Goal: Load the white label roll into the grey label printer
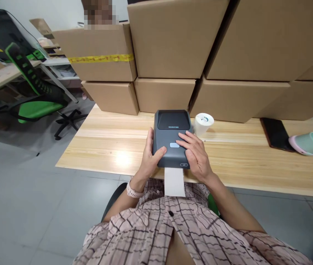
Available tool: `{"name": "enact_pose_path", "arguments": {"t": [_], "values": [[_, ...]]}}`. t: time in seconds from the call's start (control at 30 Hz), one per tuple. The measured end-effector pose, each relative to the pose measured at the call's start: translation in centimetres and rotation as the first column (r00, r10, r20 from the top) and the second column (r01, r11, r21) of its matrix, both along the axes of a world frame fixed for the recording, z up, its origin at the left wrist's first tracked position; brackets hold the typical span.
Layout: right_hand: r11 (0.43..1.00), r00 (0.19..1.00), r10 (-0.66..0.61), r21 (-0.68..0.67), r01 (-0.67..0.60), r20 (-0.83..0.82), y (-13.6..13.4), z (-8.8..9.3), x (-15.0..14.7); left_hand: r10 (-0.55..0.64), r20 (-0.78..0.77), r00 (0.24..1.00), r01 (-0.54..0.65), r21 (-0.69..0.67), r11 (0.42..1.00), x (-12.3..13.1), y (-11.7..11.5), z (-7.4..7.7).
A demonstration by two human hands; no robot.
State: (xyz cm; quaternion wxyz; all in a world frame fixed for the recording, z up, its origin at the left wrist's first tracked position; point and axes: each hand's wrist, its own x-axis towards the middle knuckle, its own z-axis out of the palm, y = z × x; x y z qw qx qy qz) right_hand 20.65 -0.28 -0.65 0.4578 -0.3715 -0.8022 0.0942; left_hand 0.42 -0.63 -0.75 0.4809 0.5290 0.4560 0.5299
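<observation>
A dark grey label printer (pixel 172 138) sits near the front edge of the wooden table, with a blank white label strip (pixel 174 183) hanging out of its front toward my lap. My left hand (pixel 150 156) grips the printer's left side, fingers along the wall and thumb on the top front. On the right, my right hand (pixel 197 156) holds the right front corner; its fingers lie over the top, their tips close to the light-coloured button (pixel 174 145). A white label roll (pixel 203 124) stands upright just behind my right hand, beside the printer.
Stacked cardboard boxes (pixel 164 94) line the back of the table (pixel 103 147). At the right lie a dark phone (pixel 276 133) and a mint-and-pink cup (pixel 310 143) on its side. A green office chair (pixel 39 99) stands at left. Another person's head (pixel 99 13) shows behind the boxes.
</observation>
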Motion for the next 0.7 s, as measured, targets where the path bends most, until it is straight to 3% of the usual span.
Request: {"name": "enact_pose_path", "arguments": {"t": [0.1,0.17,0.23,0.27,0.33,0.37,0.4,0.47,0.57,0.7], "values": [[1.000,1.000,-0.012,0.001,0.012,-0.019,-0.1,-0.1,-0.3,0.065,-0.048,0.997,-0.063,0.035,0.997,0.1,-0.9,0.2],[0.999,0.999,-0.030,-0.019,0.030,-0.019,-0.2,0.0,-0.4,0.225,-0.100,0.969,-0.215,0.101,0.971,-0.2,-2.6,0.0],[0.999,0.999,-0.042,-0.032,0.042,-0.028,-0.1,-0.1,-0.4,0.406,-0.110,0.907,-0.388,0.155,0.909,-0.4,-4.9,-0.4],[0.999,0.998,-0.041,-0.030,0.040,-0.036,-0.1,-0.1,-0.5,0.413,-0.097,0.905,-0.402,0.119,0.908,-0.5,-6.0,-0.7],[0.999,0.998,-0.030,-0.017,0.029,-0.051,0.0,-0.4,-0.5,0.151,-0.098,0.984,-0.162,-0.121,0.979,-0.3,-7.9,-1.1],[1.000,0.998,-0.024,-0.008,0.024,-0.052,0.0,-0.5,-0.4,-0.012,-0.036,0.999,0.002,-0.271,0.963,0.0,-8.4,-1.2],[1.000,0.999,-0.021,0.000,0.021,-0.046,0.0,-0.6,-0.4,-0.147,0.051,0.988,0.155,-0.391,0.907,0.2,-8.7,-1.1],[1.000,1.000,-0.023,0.011,0.023,-0.008,-0.1,-0.6,-0.1,-0.254,0.207,0.945,0.325,-0.502,0.802,0.7,-8.6,-0.9],[0.999,0.992,-0.034,0.016,0.033,0.118,-0.3,0.4,0.4,-0.277,0.228,0.933,0.356,-0.488,0.797,0.6,-7.9,-0.4],[1.000,0.942,-0.022,0.015,0.017,0.336,0.2,2.8,0.7,-0.374,0.066,0.925,0.366,-0.415,0.833,-0.7,-7.5,0.1]]}}
